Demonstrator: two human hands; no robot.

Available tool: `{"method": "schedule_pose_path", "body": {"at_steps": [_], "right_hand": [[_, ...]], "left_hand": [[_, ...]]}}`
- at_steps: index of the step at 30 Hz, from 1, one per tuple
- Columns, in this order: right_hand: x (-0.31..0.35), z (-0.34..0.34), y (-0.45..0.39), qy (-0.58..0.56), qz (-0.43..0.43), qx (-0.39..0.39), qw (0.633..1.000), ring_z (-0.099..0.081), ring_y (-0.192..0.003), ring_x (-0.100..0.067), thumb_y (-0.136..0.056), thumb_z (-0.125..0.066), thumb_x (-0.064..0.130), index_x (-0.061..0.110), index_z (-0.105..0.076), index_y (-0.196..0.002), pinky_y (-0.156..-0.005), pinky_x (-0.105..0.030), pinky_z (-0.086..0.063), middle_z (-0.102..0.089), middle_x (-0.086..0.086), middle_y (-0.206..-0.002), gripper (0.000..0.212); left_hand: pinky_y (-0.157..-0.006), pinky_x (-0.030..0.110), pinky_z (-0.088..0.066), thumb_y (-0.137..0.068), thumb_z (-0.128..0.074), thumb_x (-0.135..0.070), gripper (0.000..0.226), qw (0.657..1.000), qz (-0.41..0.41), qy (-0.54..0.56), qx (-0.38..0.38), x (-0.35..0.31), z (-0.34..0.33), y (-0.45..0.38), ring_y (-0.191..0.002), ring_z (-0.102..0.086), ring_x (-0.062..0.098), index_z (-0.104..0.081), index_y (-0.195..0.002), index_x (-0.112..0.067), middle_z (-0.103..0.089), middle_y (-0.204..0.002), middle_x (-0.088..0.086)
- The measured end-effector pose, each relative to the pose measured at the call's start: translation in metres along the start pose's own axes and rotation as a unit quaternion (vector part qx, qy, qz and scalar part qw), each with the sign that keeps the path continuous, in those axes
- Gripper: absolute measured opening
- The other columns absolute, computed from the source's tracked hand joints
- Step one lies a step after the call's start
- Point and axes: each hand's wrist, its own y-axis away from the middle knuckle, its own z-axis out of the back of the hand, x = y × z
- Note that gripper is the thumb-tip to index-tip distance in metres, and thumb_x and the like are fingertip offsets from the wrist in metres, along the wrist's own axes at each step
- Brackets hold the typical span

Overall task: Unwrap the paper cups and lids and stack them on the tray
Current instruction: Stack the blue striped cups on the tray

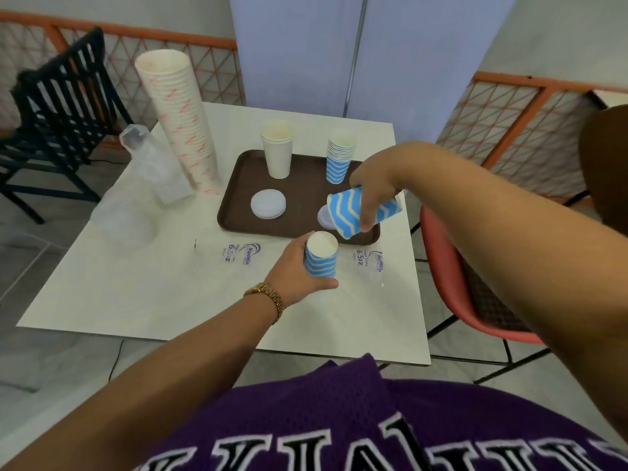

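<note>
while the left hand (299, 266) is gripping an upright blue striped cup (321, 260) just off the near edge of the tray (238, 205), the right hand (373, 188) is holding a tilted cup stack (360, 212) over the tray's near right corner, beside the lids (268, 203).

White table (136, 294) bears a brown tray (238, 198), tall cup stack (180, 120) (pink-patterned), clear wrappers (149, 171).
</note>
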Motion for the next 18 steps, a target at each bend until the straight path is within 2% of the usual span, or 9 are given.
{"method": "schedule_pose_path", "body": {"at_steps": [2,3,5,8,9,12,14,16,18], "right_hand": [[-0.028,-0.008,-0.005,-0.141,0.035,-0.034,0.989,-0.06,-0.097,-0.023,-0.071,-0.08,0.049,0.023,-0.054,-0.105,-0.081,-0.036,-0.051,-0.061,-0.001,-0.105,0.05],[-0.039,-0.015,-0.01,-0.234,0.05,-0.054,0.969,-0.061,-0.097,-0.023,-0.073,-0.081,0.044,0.023,-0.053,-0.108,-0.084,-0.037,-0.052,-0.062,0.0,-0.106,0.049],[-0.051,-0.032,-0.024,-0.42,0.07,-0.09,0.9,-0.062,-0.097,-0.019,-0.078,-0.08,0.029,0.02,-0.051,-0.116,-0.078,-0.03,-0.053,-0.062,0.002,-0.105,0.049],[-0.059,-0.049,-0.059,-0.618,0.061,-0.168,0.765,-0.064,-0.104,-0.02,-0.078,-0.081,0.018,0.015,-0.048,-0.125,-0.08,-0.026,-0.053,-0.063,-0.003,-0.114,0.058],[-0.061,-0.051,-0.072,-0.649,0.051,-0.201,0.732,-0.064,-0.105,-0.021,-0.077,-0.082,0.018,0.014,-0.049,-0.124,-0.082,-0.028,-0.054,-0.064,-0.004,-0.116,0.058],[-0.067,-0.05,-0.109,-0.684,0.006,-0.277,0.675,-0.066,-0.104,-0.023,-0.075,-0.084,0.016,0.013,-0.051,-0.117,-0.083,-0.032,-0.056,-0.065,-0.006,-0.115,0.054],[-0.072,-0.046,-0.133,-0.705,-0.015,-0.303,0.641,-0.067,-0.105,-0.022,-0.068,-0.089,0.019,0.011,-0.052,-0.119,-0.088,-0.039,-0.057,-0.066,-0.007,-0.118,0.064],[-0.08,-0.045,-0.16,-0.702,-0.029,-0.333,0.629,-0.068,-0.104,-0.02,-0.053,-0.093,0.028,0.009,-0.053,-0.124,-0.089,-0.044,-0.058,-0.067,-0.007,-0.118,0.084],[-0.088,-0.041,-0.187,-0.695,-0.046,-0.347,0.628,-0.067,-0.105,-0.019,-0.045,-0.093,0.035,0.012,-0.053,-0.125,-0.089,-0.046,-0.057,-0.067,-0.004,-0.117,0.092]], "left_hand": [[-0.082,0.0,-0.038,-0.063,-0.091,-0.021,0.082,1.0,-0.002,0.012,-0.019,-0.001,-0.005,-0.001,-0.103,-0.053,-0.011,-0.044,-0.13,-0.026,-0.052,-0.118,-0.018],[-0.078,-0.001,-0.039,-0.065,-0.09,-0.02,0.076,1.0,-0.004,0.013,-0.027,-0.001,-0.006,-0.002,-0.099,-0.053,-0.013,-0.045,-0.126,-0.028,-0.053,-0.114,-0.019],[-0.082,0.005,-0.044,-0.068,-0.088,-0.022,0.069,1.0,-0.003,0.003,-0.028,0.003,-0.007,-0.005,-0.099,-0.056,-0.006,-0.049,-0.124,-0.028,-0.056,-0.115,-0.014],[-0.091,0.021,-0.047,-0.068,-0.087,-0.028,0.07,1.0,-0.003,-0.025,-0.008,0.004,-0.005,-0.013,-0.107,-0.056,0.006,-0.049,-0.126,-0.03,-0.058,-0.12,-0.009],[-0.091,0.023,-0.047,-0.068,-0.087,-0.029,0.07,0.999,-0.001,-0.033,0.0,0.004,-0.004,-0.016,-0.108,-0.055,0.007,-0.048,-0.126,-0.031,-0.057,-0.121,-0.01],[-0.091,0.022,-0.048,-0.068,-0.087,-0.032,0.068,0.999,-0.007,-0.051,0.015,0.006,0.001,-0.021,-0.108,-0.056,0.005,-0.048,-0.125,-0.034,-0.057,-0.119,-0.013],[-0.088,0.015,-0.045,-0.068,-0.087,-0.034,0.067,0.998,-0.012,-0.061,0.019,0.006,0.005,-0.024,-0.106,-0.054,-0.002,-0.047,-0.122,-0.038,-0.056,-0.116,-0.019],[-0.085,0.01,-0.041,-0.068,-0.086,-0.034,0.066,0.998,-0.017,-0.064,0.022,0.006,0.007,-0.027,-0.106,-0.052,-0.008,-0.047,-0.12,-0.04,-0.055,-0.114,-0.023],[-0.085,0.006,-0.038,-0.068,-0.086,-0.033,0.067,0.997,-0.022,-0.068,0.026,0.006,0.009,-0.03,-0.106,-0.052,-0.01,-0.046,-0.12,-0.042,-0.053,-0.115,-0.027]]}}
